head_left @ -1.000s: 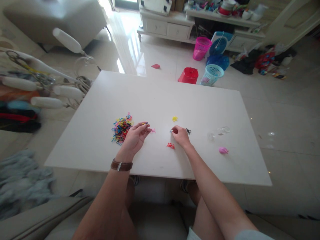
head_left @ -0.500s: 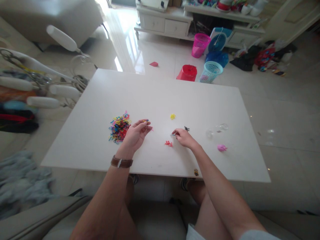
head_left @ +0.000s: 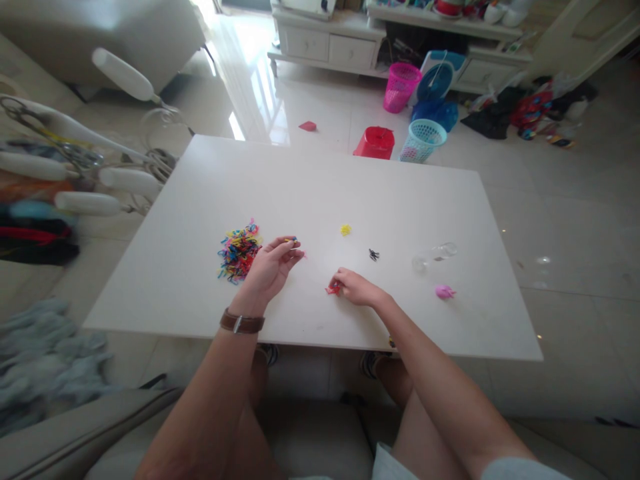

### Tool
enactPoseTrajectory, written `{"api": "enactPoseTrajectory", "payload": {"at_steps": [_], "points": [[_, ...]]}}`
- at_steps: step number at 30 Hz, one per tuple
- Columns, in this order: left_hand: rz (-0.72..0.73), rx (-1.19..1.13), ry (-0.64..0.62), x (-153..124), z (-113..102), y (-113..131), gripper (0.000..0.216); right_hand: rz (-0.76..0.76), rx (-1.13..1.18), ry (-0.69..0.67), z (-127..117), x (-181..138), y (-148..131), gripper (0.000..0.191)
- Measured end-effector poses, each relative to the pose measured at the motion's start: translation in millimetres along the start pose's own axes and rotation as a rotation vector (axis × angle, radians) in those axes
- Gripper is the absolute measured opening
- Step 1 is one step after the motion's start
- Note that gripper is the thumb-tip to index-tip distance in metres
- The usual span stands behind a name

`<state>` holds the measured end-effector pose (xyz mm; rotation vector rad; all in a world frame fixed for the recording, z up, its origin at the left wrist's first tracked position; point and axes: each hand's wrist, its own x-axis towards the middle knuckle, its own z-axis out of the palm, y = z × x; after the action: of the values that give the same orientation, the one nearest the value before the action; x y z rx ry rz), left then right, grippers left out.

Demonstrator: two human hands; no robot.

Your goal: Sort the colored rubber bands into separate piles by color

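Note:
A heap of small mixed-colour elastic bands lies on the white table, left of centre. My left hand, a brown watch on its wrist, rests palm up just right of the heap, fingers curled on several small bands. Lower down, my right hand has its fingertips pinched at a little cluster of red bands. Separate small groups lie apart: yellow bands, black bands and pink bands.
A small clear container lies on its side at the table's right. On the floor beyond stand a red tub, a teal basket and a pink basket. A drying rack stands at the left.
My right hand has moved down and left, from beside the black bands to the red cluster. The left hand has stayed by the heap.

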<state>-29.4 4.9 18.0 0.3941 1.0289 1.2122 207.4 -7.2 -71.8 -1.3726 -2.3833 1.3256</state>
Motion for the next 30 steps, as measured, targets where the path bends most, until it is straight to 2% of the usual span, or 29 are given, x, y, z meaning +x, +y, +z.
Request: {"api": "enactPoseTrajectory", "payload": {"at_steps": [7,13,22,26,30], "points": [[-0.008,-0.008,0.002,0,0,0,0.009,-0.025,0.094,-0.050,-2,0,-13,0.033],[0.003,-0.001,-0.001,0,-1,0,0.011,0.007,0.074,0.099,-8,2,-10,0.039],[-0.011,-0.005,-0.009,0,0,-1,0.008,0.012,0.045,-0.003,18,4,-18,0.036],[-0.009,0.001,-0.012,0,0,-2,0.009,-0.010,0.084,0.048,24,7,-26,0.034],[-0.001,0.001,-0.018,1,-1,-3,0.011,0.015,0.083,0.122,16,5,-30,0.036]]}}
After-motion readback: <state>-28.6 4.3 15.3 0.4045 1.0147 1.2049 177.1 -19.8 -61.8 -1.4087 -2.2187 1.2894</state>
